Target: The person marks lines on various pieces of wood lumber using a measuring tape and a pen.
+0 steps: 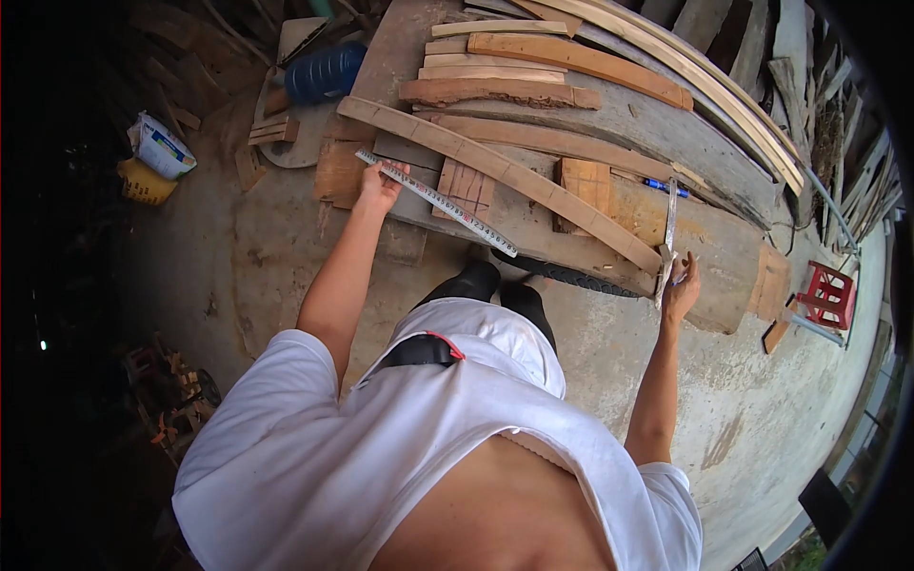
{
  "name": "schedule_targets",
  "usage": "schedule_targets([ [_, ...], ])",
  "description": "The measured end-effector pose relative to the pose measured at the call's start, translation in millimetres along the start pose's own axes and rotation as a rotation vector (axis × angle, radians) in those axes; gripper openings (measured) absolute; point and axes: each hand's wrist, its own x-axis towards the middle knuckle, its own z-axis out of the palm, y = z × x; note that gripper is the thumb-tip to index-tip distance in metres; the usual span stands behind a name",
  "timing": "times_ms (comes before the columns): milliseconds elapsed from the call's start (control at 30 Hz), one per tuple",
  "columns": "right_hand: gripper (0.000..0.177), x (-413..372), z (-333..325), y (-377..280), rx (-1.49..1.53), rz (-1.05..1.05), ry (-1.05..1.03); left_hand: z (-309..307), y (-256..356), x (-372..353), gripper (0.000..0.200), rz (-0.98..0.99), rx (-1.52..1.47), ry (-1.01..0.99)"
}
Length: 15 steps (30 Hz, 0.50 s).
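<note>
My left hand is closed on a white steel ruler, pinched near its upper left end; the ruler slants down to the right, past the bench's near edge. At the right, my right hand has its fingers bent beside a metal square; what those fingers hold, if anything, is too small to tell. The square stands across the right end of a long curved wooden piece. Under that piece lie wooden blocks. A blue marker rests just right of the square's upper part.
Several wooden strips lie across the far part of the workbench. A blue water bottle is at the upper left, with a white bucket farther left. A red stool stands on the floor at the right.
</note>
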Motion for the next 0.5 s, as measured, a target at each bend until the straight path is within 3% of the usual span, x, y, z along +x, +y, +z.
schedule_targets([
  [33, 0.04, 2.5, 2.3, -7.6, -0.135, -0.101, 0.203, 1.0, -1.2, 5.1, 0.024, 0.0, 0.001, -0.003],
  [100, 0.046, 1.1, 8.2, -38.1, -0.112, -0.111, 0.167, 2.3, -4.7, 10.9, 0.026, -0.013, 0.025, -0.03],
  [167, 0.049, -5.5, 21.7, -89.7, -0.087, -0.315, 0.046, 4.1, -7.2, 15.6, 0.026, -0.003, 0.044, -0.035],
  [300, 0.063, -19.7, 73.2, -182.3, 0.001, -0.453, -0.243, 10.4, -11.0, 17.4, 0.022, -0.01, 0.018, -0.027],
  [367, 0.07, -20.9, 106.5, -211.8, 0.047, -0.565, -0.255, 8.4, -8.9, 21.5, 0.018, 0.0, 0.003, -0.031],
  [433, 0.068, -16.2, 132.8, -231.0, 0.067, -0.639, -0.214, 7.0, -3.9, 28.8, 0.018, 0.023, 0.024, -0.012],
  [500, 0.059, -7.1, 154.8, -244.7, -0.121, -0.593, -0.336, -1.6, 14.1, 33.9, 0.018, 0.071, 0.032, -0.013],
])
